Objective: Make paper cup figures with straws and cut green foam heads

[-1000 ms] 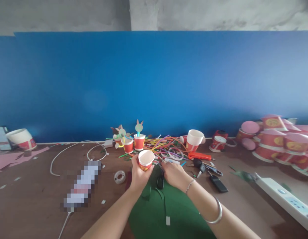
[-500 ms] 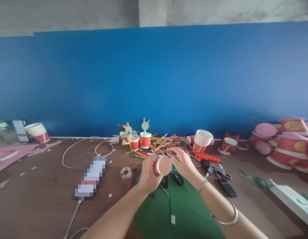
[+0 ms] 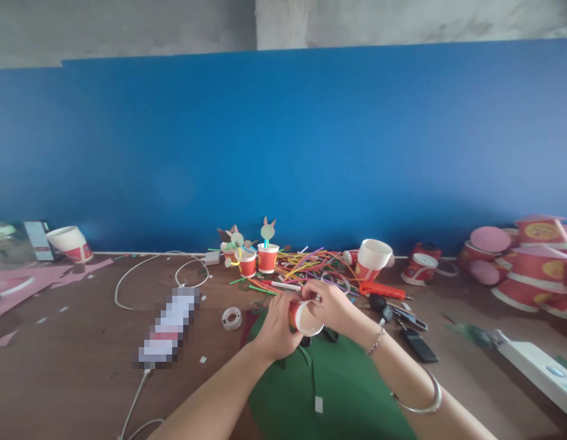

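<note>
A small red paper cup (image 3: 310, 320) is tilted with its pale open mouth facing me. My left hand (image 3: 277, 327) is wrapped round its left side. My right hand (image 3: 332, 308) touches the cup's upper right rim, its fingers bent and pressed together; whether they pinch anything small is hidden. Below the cup lies green paper (image 3: 329, 385) with a small white piece (image 3: 319, 404) on it. Dark scissor handles (image 3: 330, 333) show partly behind the hands.
Coloured strips (image 3: 306, 263) lie behind the hands, beside two small cups with animal figures (image 3: 267, 259). A tape roll (image 3: 231, 318) and a phone (image 3: 168, 327) are left. Right are a white cup (image 3: 373, 260), an orange tool (image 3: 384, 289), keys and stacked red cups (image 3: 535, 269).
The cup has turned and moved slightly down and right, its mouth now facing me. My right hand has come down from the strips onto its rim.
</note>
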`<state>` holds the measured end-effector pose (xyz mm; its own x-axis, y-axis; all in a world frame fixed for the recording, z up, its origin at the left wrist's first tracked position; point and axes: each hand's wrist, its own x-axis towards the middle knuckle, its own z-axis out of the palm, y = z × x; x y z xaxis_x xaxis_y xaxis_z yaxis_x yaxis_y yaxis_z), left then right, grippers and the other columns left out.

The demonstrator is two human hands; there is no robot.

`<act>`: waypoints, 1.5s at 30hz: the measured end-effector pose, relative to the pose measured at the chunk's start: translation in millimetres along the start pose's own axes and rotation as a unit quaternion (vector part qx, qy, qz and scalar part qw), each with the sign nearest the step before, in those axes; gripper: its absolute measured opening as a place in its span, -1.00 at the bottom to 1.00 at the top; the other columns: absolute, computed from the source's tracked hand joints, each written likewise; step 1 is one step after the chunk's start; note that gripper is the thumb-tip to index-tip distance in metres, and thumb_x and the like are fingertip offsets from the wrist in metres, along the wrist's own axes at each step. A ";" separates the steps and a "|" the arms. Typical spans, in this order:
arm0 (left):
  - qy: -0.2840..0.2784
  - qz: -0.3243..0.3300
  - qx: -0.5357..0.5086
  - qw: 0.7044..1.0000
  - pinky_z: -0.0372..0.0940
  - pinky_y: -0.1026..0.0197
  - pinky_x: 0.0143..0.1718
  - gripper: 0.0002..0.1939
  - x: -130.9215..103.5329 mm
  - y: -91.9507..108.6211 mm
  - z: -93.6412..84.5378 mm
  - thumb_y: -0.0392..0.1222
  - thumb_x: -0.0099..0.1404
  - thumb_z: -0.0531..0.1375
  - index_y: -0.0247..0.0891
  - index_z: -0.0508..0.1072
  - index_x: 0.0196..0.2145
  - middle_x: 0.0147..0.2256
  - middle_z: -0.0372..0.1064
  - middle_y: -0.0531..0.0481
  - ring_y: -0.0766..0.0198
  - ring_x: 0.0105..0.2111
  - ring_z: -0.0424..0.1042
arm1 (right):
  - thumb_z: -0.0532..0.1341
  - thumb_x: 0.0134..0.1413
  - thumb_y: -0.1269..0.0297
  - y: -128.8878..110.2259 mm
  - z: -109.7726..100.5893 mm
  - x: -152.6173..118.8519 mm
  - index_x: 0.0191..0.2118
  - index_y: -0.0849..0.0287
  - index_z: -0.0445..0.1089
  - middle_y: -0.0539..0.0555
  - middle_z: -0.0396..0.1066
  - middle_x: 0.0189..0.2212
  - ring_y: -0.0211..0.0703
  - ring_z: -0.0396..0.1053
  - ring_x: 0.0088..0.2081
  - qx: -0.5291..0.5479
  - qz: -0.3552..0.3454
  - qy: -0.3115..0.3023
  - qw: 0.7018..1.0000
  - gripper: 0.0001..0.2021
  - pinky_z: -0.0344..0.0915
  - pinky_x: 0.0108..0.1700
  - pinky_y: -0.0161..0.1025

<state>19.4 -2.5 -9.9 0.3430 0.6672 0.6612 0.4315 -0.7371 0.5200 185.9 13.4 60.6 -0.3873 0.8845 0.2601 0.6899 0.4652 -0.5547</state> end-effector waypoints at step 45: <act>0.000 -0.087 -0.046 0.995 0.19 -0.08 -0.01 -0.41 -1.9 0.1 -0.2 -0.38 -0.03 0.25 -0.22 0.21 -0.01 -0.07 0.31 -0.19 0.01 -0.05 0.31 | 0.12 -0.16 0.44 1.3 1.4 3.3 -0.50 0.18 0.37 -0.01 0.42 -0.51 -0.23 0.33 -0.43 0.108 0.042 0.056 0.992 -0.91 0.21 -0.37 -0.34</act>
<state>18.6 -3.8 -11.0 0.2696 0.7851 0.5576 0.4055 -0.6178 0.6738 184.6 16.9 59.7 -0.2551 0.9239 0.2851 0.5656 0.3817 -0.7310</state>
